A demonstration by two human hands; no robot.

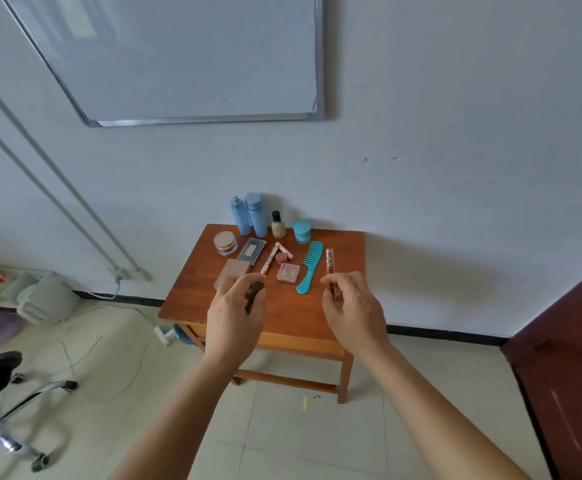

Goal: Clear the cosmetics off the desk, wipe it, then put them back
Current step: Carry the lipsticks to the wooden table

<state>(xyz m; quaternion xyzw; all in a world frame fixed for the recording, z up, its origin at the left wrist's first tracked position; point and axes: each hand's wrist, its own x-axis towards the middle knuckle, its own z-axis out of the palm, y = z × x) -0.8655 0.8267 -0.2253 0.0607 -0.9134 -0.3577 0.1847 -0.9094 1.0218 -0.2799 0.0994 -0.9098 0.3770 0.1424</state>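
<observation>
A small wooden desk [213, 292] stands against the wall with cosmetics on it: two blue bottles [249, 216], a foundation bottle [278, 226], a teal jar [302, 231], a round powder compact [225, 242], a dark palette [252, 251], a pink case [288, 273], a teal comb [310, 266] and a patterned pen-like tube [269, 260]. My left hand [235, 317] pinches a dark slim stick [254, 295] above the desk's front. My right hand [351, 311] pinches the lower end of a brown tube [330, 263] at the desk's right side.
A whiteboard [178, 57] hangs on the wall above. An office chair base [15, 410] and cables lie on the tiled floor at left, with bags [40, 296] by the wall. A dark red door [566, 358] stands at right.
</observation>
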